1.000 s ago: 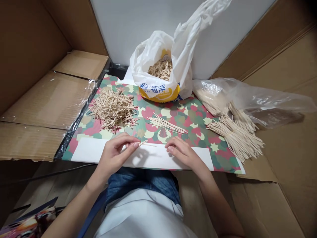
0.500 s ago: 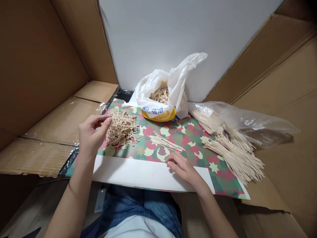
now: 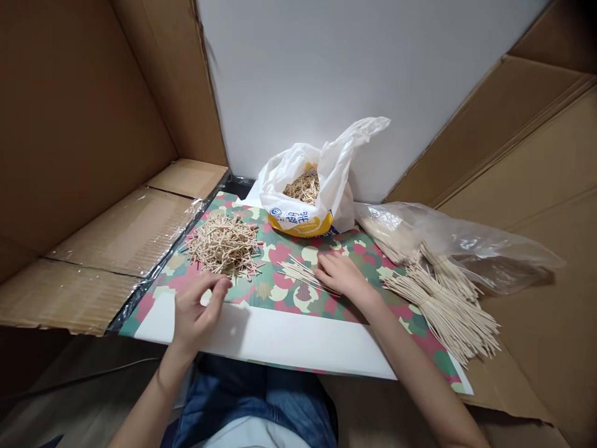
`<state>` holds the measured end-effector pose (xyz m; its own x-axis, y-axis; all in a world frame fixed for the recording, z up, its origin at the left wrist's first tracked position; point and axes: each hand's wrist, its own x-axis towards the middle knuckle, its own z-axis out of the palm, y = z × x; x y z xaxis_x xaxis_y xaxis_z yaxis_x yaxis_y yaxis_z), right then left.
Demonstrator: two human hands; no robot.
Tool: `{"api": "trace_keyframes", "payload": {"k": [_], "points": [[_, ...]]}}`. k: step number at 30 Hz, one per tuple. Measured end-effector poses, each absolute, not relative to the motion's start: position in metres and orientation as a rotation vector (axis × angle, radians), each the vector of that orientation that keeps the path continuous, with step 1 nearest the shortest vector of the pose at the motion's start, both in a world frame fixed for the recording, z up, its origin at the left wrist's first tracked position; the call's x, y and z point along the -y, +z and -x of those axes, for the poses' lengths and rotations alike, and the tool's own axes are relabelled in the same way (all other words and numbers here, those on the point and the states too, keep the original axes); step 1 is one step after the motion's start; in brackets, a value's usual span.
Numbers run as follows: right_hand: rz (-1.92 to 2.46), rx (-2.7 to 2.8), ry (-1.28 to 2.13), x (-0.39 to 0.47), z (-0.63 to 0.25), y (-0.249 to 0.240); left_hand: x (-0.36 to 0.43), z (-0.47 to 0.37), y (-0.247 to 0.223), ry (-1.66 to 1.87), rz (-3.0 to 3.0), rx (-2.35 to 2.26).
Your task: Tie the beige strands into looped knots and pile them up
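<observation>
My left hand (image 3: 201,311) hovers over the white strip (image 3: 280,333) at the front of the sheet, thumb and index finger pinched together. Whatever the pinch may hold is too small to make out. Just beyond it lies a heap of short pale stick pieces (image 3: 224,244). My right hand (image 3: 342,275) reaches over a few long thin wooden sticks (image 3: 301,272), its fingers spread and touching down at their right part, covering some of them. Tied bundles of the same long sticks (image 3: 443,305) lie to the right of that hand.
A white plastic bag (image 3: 342,205) of short stick pieces stands open at the back. Right of it lies a clear plastic bag (image 3: 489,239) with sticks at its mouth. A camouflage-patterned sheet (image 3: 270,298) covers the table. Cardboard walls (image 3: 84,93) rise on both sides.
My left hand has moved from the heap back toward the front edge, still pinched. The right hand has moved forward from the white strip onto the loose long sticks.
</observation>
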<state>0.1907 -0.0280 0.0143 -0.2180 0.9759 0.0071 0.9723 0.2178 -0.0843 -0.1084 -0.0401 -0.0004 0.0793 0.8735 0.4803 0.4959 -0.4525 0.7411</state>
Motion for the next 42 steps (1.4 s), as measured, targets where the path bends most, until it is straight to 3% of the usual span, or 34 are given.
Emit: {"api": "trace_keyframes", "payload": {"k": [9, 16, 22, 27, 34, 42], "points": [[1.804, 2.547, 0.139, 0.017, -0.175, 0.006, 0.063, 0.09, -0.01, 1.219, -1.913, -1.252], [1.754, 2.407, 0.364, 0.022, -0.192, 0.031, 0.054, 0.089, 0.002, 1.205, -1.94, -1.176], [1.315, 2.006, 1.575, 0.044, -0.186, 0.053, 0.036, 0.066, 0.034, 1.02, -2.027, -0.916], [1.117, 1.731, 1.95, 0.057, -0.17, 0.058, 0.023, 0.042, 0.045, 0.496, -1.786, -0.489], [0.97, 1.482, 1.918, 0.064, -0.172, 0.04, 0.034, 0.026, 0.014, 0.497, -0.859, -0.439], [0.938, 1.267, 1.904, 0.082, -0.175, 0.034, 0.049, 0.024, 0.005, 0.479, -0.549, -0.439]]}}
